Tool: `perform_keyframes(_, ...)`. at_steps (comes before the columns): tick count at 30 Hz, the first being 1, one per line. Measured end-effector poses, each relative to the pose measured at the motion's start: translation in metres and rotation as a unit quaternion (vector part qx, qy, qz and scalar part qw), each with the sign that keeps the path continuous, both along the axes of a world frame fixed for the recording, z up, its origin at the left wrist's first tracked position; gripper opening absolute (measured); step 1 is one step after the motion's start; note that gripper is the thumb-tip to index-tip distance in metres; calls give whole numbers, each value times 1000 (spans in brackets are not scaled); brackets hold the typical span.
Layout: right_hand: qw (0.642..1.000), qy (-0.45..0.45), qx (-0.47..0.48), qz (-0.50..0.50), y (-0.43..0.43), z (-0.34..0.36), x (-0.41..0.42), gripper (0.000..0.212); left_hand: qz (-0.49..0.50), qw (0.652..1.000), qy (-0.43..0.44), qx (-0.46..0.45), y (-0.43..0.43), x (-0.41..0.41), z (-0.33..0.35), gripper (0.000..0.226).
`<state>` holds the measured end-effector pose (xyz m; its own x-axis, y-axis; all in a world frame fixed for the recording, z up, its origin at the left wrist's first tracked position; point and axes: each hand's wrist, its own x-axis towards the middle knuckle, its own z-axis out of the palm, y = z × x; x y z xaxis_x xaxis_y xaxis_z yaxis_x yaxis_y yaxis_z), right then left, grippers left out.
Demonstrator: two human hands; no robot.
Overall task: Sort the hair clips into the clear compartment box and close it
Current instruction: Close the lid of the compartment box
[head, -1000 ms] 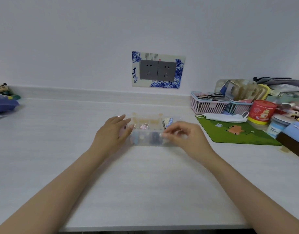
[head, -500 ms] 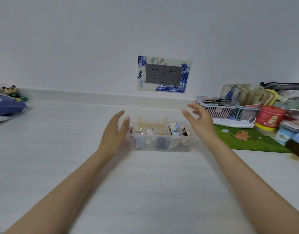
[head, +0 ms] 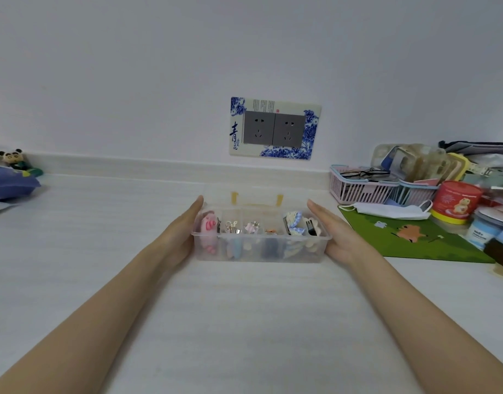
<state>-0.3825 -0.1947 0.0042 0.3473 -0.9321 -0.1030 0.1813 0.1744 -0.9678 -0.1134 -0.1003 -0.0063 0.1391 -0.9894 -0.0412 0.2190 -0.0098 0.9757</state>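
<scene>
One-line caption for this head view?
Left hand and right hand flank the open clear compartment box of hair clips.

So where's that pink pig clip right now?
The pink pig clip sits in the clear box's leftmost compartment, beside the left hand, under the wall socket.

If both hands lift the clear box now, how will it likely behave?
The clear compartment box looks thin-walled and holds only small hair clips, so probably light and slightly flexible. Its lid stands open, so tilting might spill clips. Smooth plastic may slip between flat palms.

Left hand (head: 180, 236), right hand (head: 337, 234) flat-palmed
</scene>
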Motion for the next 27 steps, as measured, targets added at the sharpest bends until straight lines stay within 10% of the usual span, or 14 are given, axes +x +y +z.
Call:
perform_keyframes(4,997,1,-62,-40,1,-1,3,56,32,998,-19,-43,4,2,7,40)
perform_keyframes(16,967,126,-220,-16,28,13,2,105,95,993,-50,-56,11,-9,22,72)
perform_keyframes(22,954,199,-217,60,30,10,-18,34,80,984,-154,-48,21,-3,9,56)
perform_keyframes(27,940,233,-237,74,34,12,-20,30,85,962,-251,-74,26,-2,4,40)
